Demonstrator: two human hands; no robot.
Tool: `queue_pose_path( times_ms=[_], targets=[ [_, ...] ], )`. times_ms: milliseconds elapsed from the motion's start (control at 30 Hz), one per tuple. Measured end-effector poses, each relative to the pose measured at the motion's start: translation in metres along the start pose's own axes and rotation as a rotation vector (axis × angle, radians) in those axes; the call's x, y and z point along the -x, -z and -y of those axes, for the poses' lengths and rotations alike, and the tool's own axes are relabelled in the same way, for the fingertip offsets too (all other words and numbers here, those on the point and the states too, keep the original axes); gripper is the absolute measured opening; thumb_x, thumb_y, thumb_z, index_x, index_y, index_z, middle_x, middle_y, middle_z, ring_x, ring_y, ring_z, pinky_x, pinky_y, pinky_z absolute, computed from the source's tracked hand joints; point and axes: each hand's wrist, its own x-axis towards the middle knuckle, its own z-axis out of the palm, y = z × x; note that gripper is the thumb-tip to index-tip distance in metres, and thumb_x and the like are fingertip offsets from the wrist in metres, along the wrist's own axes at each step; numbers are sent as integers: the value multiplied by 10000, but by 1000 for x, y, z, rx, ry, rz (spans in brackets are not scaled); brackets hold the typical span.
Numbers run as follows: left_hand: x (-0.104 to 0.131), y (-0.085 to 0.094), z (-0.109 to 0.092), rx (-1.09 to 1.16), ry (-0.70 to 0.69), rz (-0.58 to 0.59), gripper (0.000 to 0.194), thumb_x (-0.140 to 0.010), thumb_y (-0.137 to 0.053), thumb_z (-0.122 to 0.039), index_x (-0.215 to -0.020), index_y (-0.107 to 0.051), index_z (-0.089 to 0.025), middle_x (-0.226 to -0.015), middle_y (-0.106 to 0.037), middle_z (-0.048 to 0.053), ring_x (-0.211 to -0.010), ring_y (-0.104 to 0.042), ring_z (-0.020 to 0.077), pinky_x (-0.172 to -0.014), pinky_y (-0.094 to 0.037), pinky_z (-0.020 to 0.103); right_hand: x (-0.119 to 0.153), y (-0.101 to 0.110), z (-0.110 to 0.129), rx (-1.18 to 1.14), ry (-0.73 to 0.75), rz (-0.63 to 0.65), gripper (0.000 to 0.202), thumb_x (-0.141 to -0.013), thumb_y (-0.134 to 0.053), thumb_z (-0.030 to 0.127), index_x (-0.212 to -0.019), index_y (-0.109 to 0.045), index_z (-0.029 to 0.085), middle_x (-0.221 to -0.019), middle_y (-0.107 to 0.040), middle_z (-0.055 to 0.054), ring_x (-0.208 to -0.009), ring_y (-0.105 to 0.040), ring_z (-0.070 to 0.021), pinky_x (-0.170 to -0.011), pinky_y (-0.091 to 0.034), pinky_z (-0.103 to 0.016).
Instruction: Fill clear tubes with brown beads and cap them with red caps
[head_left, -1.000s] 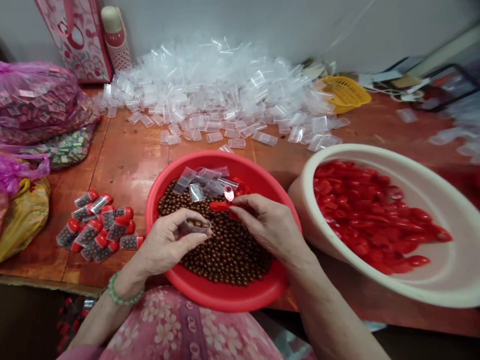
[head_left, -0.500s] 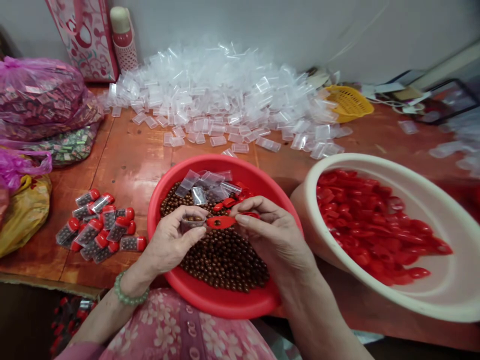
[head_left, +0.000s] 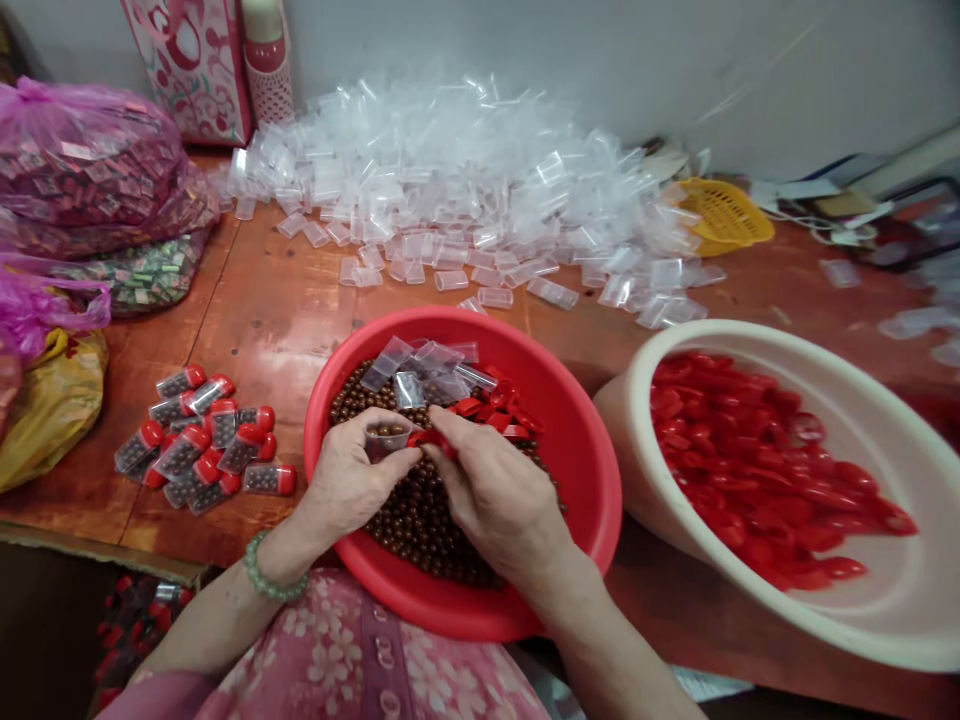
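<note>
Over a red basin point(head_left: 592, 500), my left hand point(head_left: 356, 475) is closed around a small clear plastic container point(head_left: 388, 440) with brown beads inside its open end. Right beside that opening, my right hand point(head_left: 495, 490) pinches a small red plastic cap point(head_left: 424, 438), mostly covered by the fingers. Brown beads point(head_left: 420, 545) fill the bottom of the basin. On top of them, toward the back, lie clear plastic tubes point(head_left: 439, 358) and several loose red caps point(head_left: 510, 410).
Filled containers with red caps point(head_left: 202, 440) lie in a cluster at left. A white tub point(head_left: 750, 335) of red plastic parts point(head_left: 765, 480) stands at right. Clear tubes point(head_left: 465, 190) are heaped at the back beside a yellow basket point(head_left: 724, 215). Stuffed plastic bags point(head_left: 90, 180) sit far left.
My right hand has moved left and turned over, bringing the red cap against the container's opening. Several red caps behind it are now uncovered. The whole view has shifted slightly.
</note>
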Motion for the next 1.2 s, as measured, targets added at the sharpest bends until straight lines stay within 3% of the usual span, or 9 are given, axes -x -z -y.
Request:
queue_pose_path(
  times_ms=[133,300,433,533,633,700,900,1067,1200],
  targets=[
    [-1,4,4,109,32,12,193,-730,-694,-177,-913,-649,-135,-896,-721,43,-842,-660,154,-840,-519,302,1,5,-5,21,186,188,549,-919,-472,79,-1453,-356,130,-1277,-619,-214,-1187,-610,-267,-947,-559,-417],
    [0,5,3,245,80,118,241,-710,-681,-160,-947,-647,-137,-905,-723,40,-865,-664,151,-879,-510,311,-2,13,-17,17,227,272,571,-907,-452,36,-1452,-382,191,-1210,-660,-164,-1063,-658,-235,-879,-582,-395],
    [0,6,1,375,130,168,345,-655,-658,-107,-998,-647,-147,-950,-721,50,-885,-672,168,-866,-529,323,-10,16,-19,-180,157,218,447,-903,-565,123,-1328,-526,256,-1072,-725,-83,-890,-702,-181,-791,-595,-316],
    [-1,15,0,441,131,242,339,-694,-685,-182,-1028,-638,-146,-986,-714,82,-887,-678,186,-829,-544,333,-11,18,-17,-403,-145,125,336,-865,-653,206,-1191,-608,271,-988,-740,-42,-849,-716,-172,-783,-594,-308],
    [0,26,-5,251,38,330,280,-793,-657,-247,-1054,-649,-147,-1050,-699,101,-980,-656,195,-905,-509,342,-13,18,-13,-660,-448,-49,229,-803,-730,281,-1021,-666,257,-910,-731,-20,-798,-721,-166,-743,-601,-297],
    [0,31,-8,68,-13,381,264,-827,-628,-244,-1072,-653,-149,-1080,-685,91,-1014,-631,191,-937,-478,337,-15,15,-10,-803,-528,-122,179,-768,-762,273,-931,-693,245,-857,-733,-7,-753,-720,-150,-714,-601,-272],
    [1,27,-18,-167,-10,410,294,-849,-591,-252,-1119,-655,-153,-1071,-678,69,-961,-609,175,-893,-461,321,-21,6,-6,-992,-535,-196,189,-713,-793,173,-870,-748,267,-818,-760,25,-734,-719,-118,-710,-593,-231],
    [0,21,-15,12,52,497,363,-825,-625,-279,-1166,-643,-156,-1044,-682,69,-951,-627,174,-927,-458,339,-17,7,-2,-906,-510,-282,245,-713,-793,153,-912,-757,291,-835,-761,29,-755,-710,-117,-731,-582,-239],
    [-1,15,-4,159,71,543,397,-826,-634,-268,-1210,-627,-172,-1039,-683,49,-901,-618,139,-934,-442,316,-18,4,3,-827,-355,-285,262,-742,-764,133,-947,-745,295,-804,-740,25,-714,-684,-132,-685,-573,-276]
  ],
)
